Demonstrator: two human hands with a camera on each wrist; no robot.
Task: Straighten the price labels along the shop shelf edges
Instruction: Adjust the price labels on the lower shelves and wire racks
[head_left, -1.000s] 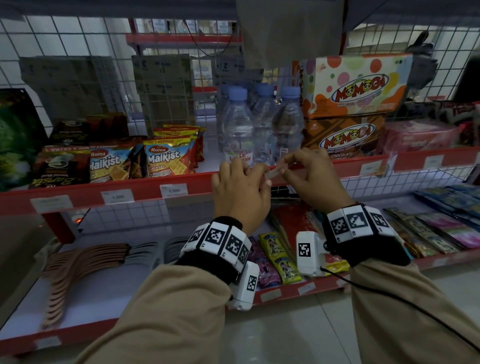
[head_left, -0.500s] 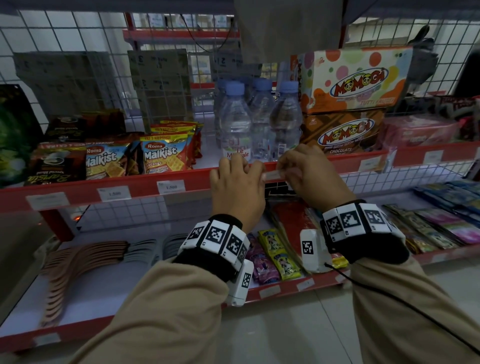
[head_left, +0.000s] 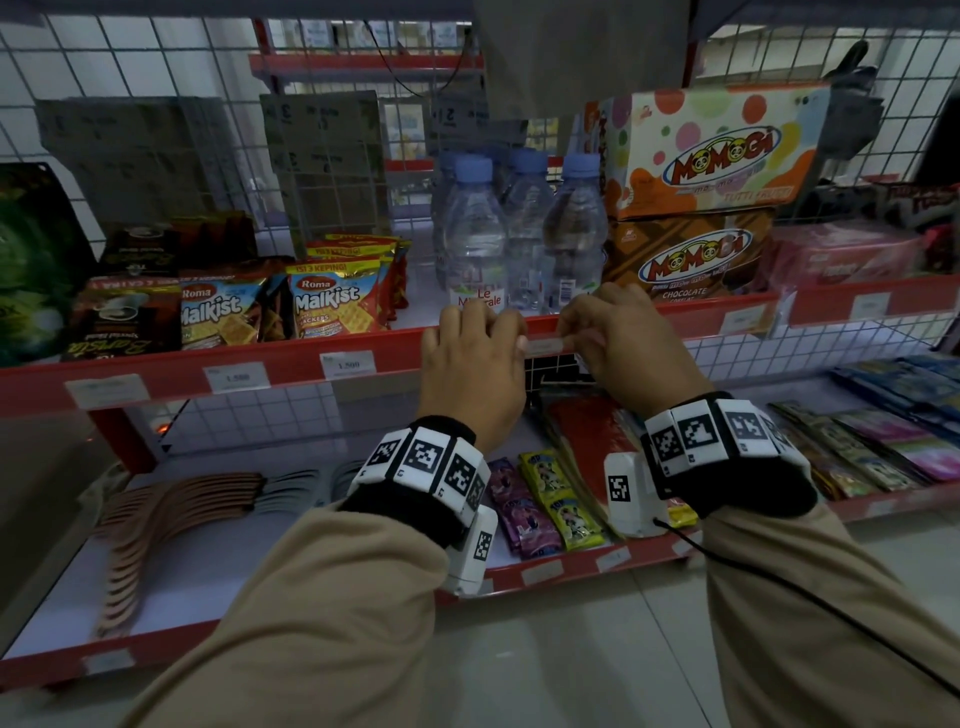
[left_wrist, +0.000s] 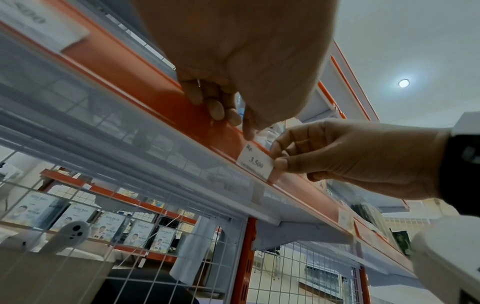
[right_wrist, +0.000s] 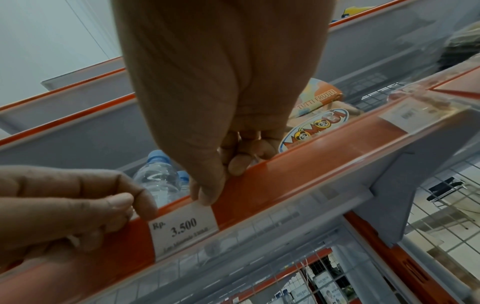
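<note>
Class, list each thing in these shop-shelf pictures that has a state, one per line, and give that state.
3.500 price label: seated in the shelf-edge strip, level with it.
Left hand: fingers curled at the label's left end.
Right hand: pinches the label's right end.
Water bottles: upright, capped.
Momogi boxes: stacked, closed.

Red-edged upper shelf (head_left: 291, 371) carries water bottles (head_left: 475, 234) at centre. Left of the bottles sit Malkist cracker packs (head_left: 332, 304) and dark coffee packs (head_left: 124, 322); right of them two stacked Momogi boxes (head_left: 701, 208), then a pink pack (head_left: 841, 254). Below the bottles, the lower shelf (head_left: 571, 569) holds small sachets (head_left: 550, 499), a flat red pack (head_left: 587, 436) and, far left, wooden hangers (head_left: 156, 514).
</note>
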